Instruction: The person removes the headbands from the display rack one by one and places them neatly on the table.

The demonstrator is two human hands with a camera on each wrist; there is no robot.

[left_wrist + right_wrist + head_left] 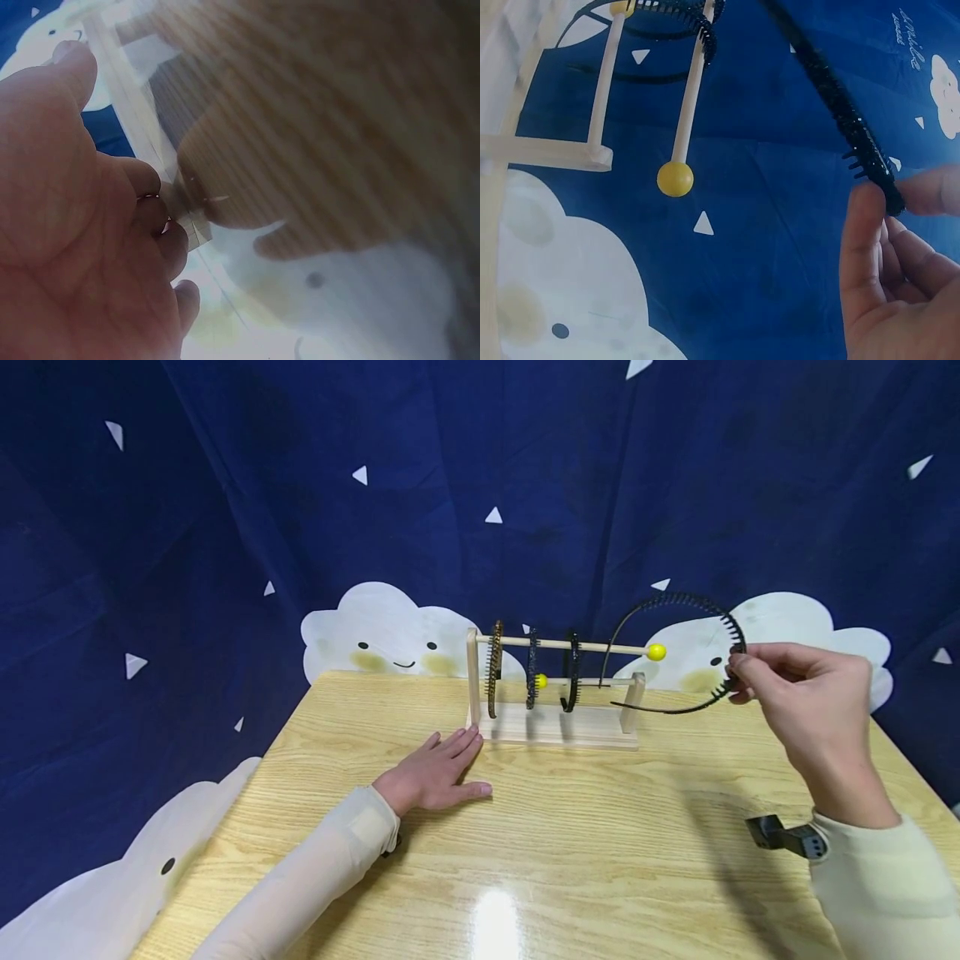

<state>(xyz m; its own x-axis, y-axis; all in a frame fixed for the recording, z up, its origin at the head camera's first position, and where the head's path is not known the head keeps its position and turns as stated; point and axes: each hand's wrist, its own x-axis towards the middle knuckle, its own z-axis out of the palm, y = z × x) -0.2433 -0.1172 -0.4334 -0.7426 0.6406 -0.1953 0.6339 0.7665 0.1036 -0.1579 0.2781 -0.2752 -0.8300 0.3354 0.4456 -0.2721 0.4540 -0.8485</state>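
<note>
In the head view my right hand (817, 710) pinches a black toothed headband (684, 598) between thumb and fingers, its open ends facing left. The headband is held up at the right of a wooden rack (473, 681), beside the yellow ball (657, 652) on the upper rod's end. Hanging on that rod are a brown headband (495, 668), a dark speckled headband (532, 668) and a black headband (574, 672). My left hand (435, 772) lies palm down on the table, fingers extended, fingertips right at the left end of the rack's base.
The light wood table (600, 843) runs up to a dark blue curtain (480, 427) with white triangles and clouds. A lower rod (585, 682) of the rack points left with its own yellow ball (541, 681). A black wrist camera (783, 837) sits at my right sleeve.
</note>
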